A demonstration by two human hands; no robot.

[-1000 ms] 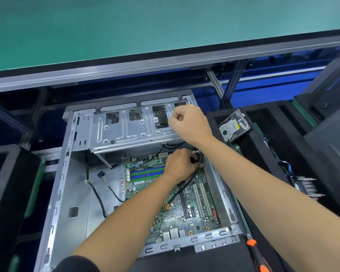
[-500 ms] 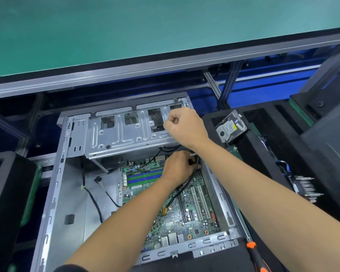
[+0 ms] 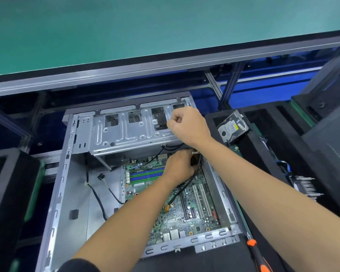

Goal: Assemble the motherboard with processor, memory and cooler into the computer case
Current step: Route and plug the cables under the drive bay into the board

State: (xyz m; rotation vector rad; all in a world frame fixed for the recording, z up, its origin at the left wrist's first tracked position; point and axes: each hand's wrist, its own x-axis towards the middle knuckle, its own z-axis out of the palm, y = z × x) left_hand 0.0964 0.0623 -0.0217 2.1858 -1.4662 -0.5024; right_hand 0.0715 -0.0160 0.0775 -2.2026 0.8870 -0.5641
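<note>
Foam, black and blocky, fills the left edge of the frame as a tray [image 3: 6,193] beside my work. Next to it, filling the lower middle, lies the open grey steel computer case [image 3: 67,193], and a loose black cable [image 3: 98,199] trails across its bare floor. The green motherboard with blue memory slots [image 3: 185,213] sits flat inside the case, toward its right wall, under the silver perforated drive cage [image 3: 130,134] that spans the case's upper part.

My left hand [image 3: 180,167] reaches in at the board's upper right corner; its fingers are curled around the black cable bundle [image 3: 182,192] there, though exactly what they pinch is hidden. My right hand [image 3: 186,124] is a closed fist above it at the cage's right end, pressed against the metal; I cannot tell whether it holds something small.

Over the last second both hands have hardly shifted, only my head has moved a little. I judge the board is already seated and I am still routing or plugging a lead, so the processor, memory and cooler steps are not visibly advanced.

Further right, a silver hard drive with a white label [image 3: 233,126] leans in a second black foam tray [image 3: 263,154]. An orange-and-black screwdriver [image 3: 257,256] lies at the lower right.
</note>
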